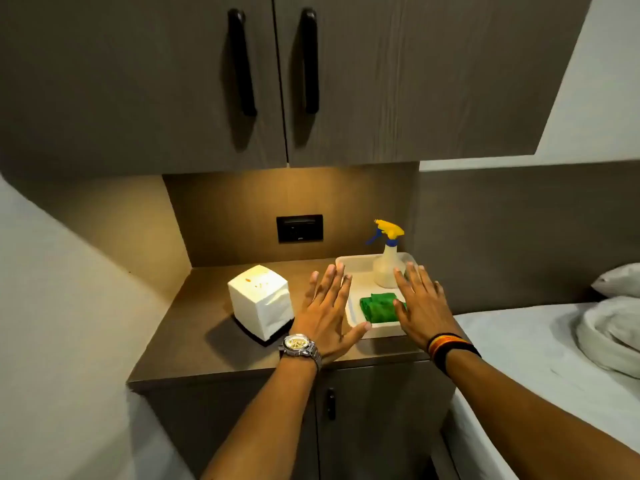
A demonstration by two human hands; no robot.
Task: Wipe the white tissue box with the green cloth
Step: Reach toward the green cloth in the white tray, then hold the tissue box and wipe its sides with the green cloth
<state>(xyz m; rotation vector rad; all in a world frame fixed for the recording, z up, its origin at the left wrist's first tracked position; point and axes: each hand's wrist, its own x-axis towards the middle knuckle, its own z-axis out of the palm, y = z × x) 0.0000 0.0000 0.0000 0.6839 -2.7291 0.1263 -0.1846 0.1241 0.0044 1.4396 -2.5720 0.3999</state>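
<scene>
The white tissue box (260, 302) stands on the brown countertop at the left, with small orange specks on its top. A folded green cloth (378, 307) lies in a white tray (352, 264) to the right of the box. My left hand (325, 313) hovers flat and open between the box and the tray, its thumb over the tray's front edge. Over the tray's right side my right hand (420, 306) is spread open and partly covers the cloth's right end. Neither hand holds anything.
A spray bottle (387, 261) with a yellow and blue trigger stands at the back of the tray. Wall cabinets (381, 81) hang overhead. A black socket panel (300, 228) sits on the back wall. A bed (554, 358) with white bedding borders the counter on the right.
</scene>
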